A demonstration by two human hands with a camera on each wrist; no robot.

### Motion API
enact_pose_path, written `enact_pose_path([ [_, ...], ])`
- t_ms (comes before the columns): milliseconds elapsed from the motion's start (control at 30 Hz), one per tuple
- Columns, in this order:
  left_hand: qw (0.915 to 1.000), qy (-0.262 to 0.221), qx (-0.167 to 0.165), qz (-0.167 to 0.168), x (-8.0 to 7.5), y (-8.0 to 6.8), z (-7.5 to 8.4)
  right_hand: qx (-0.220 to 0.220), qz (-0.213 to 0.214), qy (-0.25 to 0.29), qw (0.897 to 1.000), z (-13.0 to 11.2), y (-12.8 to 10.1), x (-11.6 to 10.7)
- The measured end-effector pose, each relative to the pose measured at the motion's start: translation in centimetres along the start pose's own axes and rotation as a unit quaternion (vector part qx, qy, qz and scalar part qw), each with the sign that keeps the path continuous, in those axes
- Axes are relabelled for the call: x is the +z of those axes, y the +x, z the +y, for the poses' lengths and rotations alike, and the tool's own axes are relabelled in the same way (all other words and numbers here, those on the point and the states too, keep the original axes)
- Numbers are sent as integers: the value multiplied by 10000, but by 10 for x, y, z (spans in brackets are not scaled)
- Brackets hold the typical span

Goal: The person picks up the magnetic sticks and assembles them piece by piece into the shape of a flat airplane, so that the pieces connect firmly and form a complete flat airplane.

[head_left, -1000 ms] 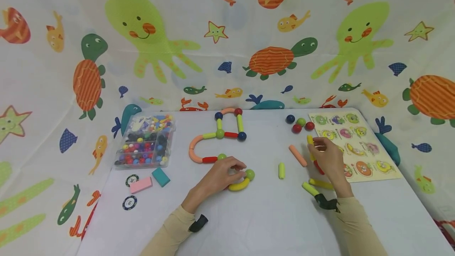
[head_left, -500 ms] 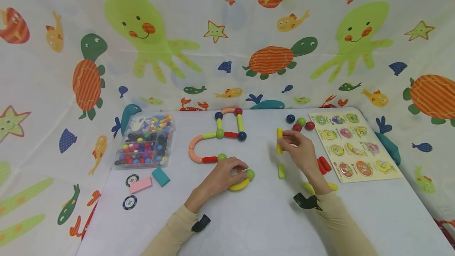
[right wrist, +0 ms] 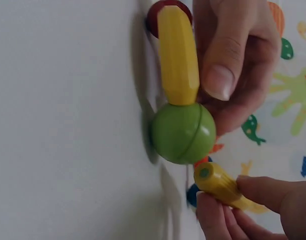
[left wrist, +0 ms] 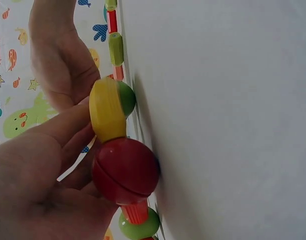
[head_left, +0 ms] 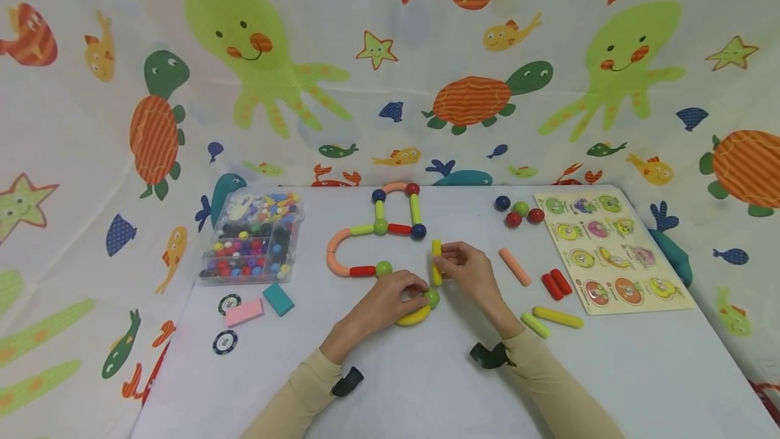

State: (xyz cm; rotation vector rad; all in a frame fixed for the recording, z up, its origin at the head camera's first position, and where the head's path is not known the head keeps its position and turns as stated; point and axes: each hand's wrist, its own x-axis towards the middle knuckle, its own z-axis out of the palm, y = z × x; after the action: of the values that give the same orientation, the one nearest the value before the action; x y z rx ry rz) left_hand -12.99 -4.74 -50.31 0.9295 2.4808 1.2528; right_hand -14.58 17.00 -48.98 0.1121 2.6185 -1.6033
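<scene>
My right hand pinches a straight yellow stick upright between thumb and fingers, its lower end just above a green ball. In the right wrist view the stick's round end points toward that ball, apparently with a narrow gap. My left hand rests loosely bent beside a curved yellow stick that joins the green ball. Its thumb lies against this curve. A red ball sits at the curve's other end, under the left palm; in the head view the hand hides it.
Behind the hands, joined sticks and balls form a loop and a bend. To the right lie red sticks, a peach stick, a yellow stick, loose balls and a picture board. A bead box stands left.
My right hand has carried the yellow stick from the right-hand pieces leftward and then down close to the green ball. The left hand has stayed nearly still. The head view has shifted slightly.
</scene>
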Motion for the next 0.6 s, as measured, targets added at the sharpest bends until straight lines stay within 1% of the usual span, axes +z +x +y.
enact_pose_path([
  [200,10000,66,15,-22,0,0,2,152,-49,-107,9998,3,-3,8],
  [433,9999,87,38,-108,0,-1,2,333,-107,-186,9992,7,-4,11],
  [600,9998,62,84,-172,0,-1,2,308,-122,-228,9992,8,-5,12],
])
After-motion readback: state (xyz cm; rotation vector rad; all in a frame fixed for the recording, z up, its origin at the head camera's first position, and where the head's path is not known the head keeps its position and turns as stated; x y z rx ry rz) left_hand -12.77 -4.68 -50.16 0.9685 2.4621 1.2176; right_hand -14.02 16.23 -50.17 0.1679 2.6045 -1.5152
